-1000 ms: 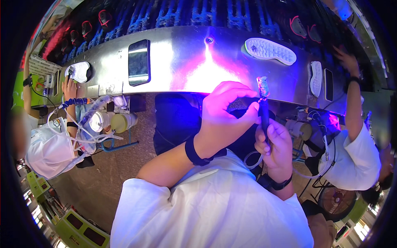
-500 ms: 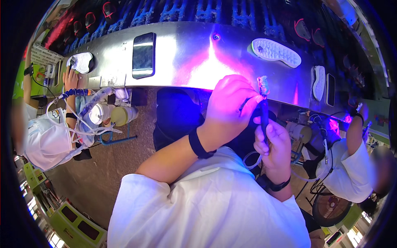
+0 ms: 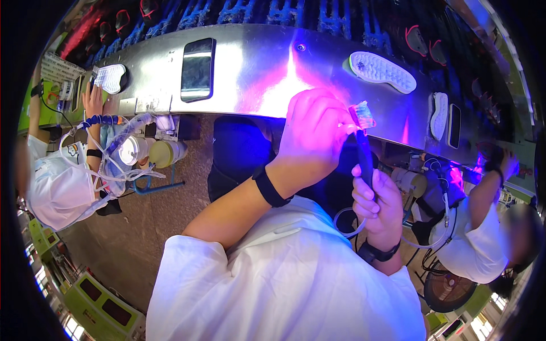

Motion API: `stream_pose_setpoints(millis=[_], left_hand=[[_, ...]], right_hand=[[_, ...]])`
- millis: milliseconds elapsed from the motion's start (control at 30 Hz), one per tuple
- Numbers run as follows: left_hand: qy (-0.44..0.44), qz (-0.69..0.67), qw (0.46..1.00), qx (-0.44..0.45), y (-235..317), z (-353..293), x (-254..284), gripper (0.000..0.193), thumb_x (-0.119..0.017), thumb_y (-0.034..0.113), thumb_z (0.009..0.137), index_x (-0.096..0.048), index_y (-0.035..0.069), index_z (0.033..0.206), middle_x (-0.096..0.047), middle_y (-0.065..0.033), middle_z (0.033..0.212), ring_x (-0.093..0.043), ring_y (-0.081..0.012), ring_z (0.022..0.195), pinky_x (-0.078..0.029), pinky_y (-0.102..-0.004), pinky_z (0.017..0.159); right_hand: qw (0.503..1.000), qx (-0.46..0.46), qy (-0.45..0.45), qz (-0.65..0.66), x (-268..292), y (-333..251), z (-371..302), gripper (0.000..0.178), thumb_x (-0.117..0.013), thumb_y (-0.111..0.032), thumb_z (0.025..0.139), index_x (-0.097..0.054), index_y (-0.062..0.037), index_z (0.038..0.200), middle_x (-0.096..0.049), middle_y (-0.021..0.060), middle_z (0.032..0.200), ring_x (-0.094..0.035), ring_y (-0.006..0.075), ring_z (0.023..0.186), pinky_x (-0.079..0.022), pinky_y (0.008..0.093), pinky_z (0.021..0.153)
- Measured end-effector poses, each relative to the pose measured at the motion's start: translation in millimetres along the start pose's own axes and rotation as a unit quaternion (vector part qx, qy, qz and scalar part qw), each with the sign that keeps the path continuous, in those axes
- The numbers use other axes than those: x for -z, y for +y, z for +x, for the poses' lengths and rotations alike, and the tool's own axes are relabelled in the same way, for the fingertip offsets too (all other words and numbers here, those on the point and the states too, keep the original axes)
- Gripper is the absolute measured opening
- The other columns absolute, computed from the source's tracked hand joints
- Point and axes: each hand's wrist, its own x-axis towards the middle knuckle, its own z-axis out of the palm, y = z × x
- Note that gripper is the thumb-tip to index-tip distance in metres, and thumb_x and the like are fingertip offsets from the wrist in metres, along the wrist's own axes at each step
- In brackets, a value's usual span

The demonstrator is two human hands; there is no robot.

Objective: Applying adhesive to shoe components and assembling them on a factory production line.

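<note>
Brush stands just right of the frame's centre, bristles up, in front of a long metal bench that arcs across the upper frame. Right hand, below it, is wrapped around the dark handle; left hand, coming from its left, has fingertips drawn narrow at the neck, though whether they pinch it I cannot tell. White shoe sole lies at upper right on the bench, dark phone at upper left. Smallest are the splayed, pale bristles.
</note>
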Motion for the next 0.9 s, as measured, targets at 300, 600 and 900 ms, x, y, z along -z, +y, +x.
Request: stream_pose_setpoints(millis=[300,600,900], left_hand=[[0.015,-0.082,0.993,0.078,16.3,-3.3,2.0,0.021,-0.079,0.010,0.080,-0.069,0.006,0.098,-0.068,-0.0095,0.098,-0.062,-0.0313,0.102,-0.048,-0.0421,0.091],[0.022,-0.165,0.975,0.147,25.5,-8.2,2.7,0.038,-0.088,0.010,0.070,-0.076,0.002,0.105,-0.073,-0.0085,0.094,-0.065,-0.0268,0.099,-0.052,-0.0385,0.086],[0.070,-0.151,0.971,0.172,18.7,-14.4,-19.1,0.027,-0.085,0.011,0.071,-0.077,0.007,0.096,-0.072,-0.0048,0.088,-0.064,-0.0253,0.095,-0.051,-0.0405,0.086]], right_hand=[[1.000,0.012,0.010,-0.012,4.1,-5.2,-4.5,0.043,-0.047,-0.027,0.108,-0.049,0.0092,0.131,-0.051,0.0040,0.080,-0.039,0.0039,0.050,-0.030,0.0191,0.044],[0.998,0.042,0.040,-0.018,6.5,-2.1,-2.5,0.042,-0.049,-0.026,0.107,-0.051,0.0087,0.131,-0.054,0.0058,0.081,-0.041,0.0056,0.052,-0.031,0.0204,0.045],[0.997,0.048,0.054,-0.040,-0.6,4.5,0.4,0.041,-0.052,-0.025,0.106,-0.053,0.0085,0.129,-0.055,0.0060,0.080,-0.042,0.0069,0.053,-0.031,0.0202,0.045]])
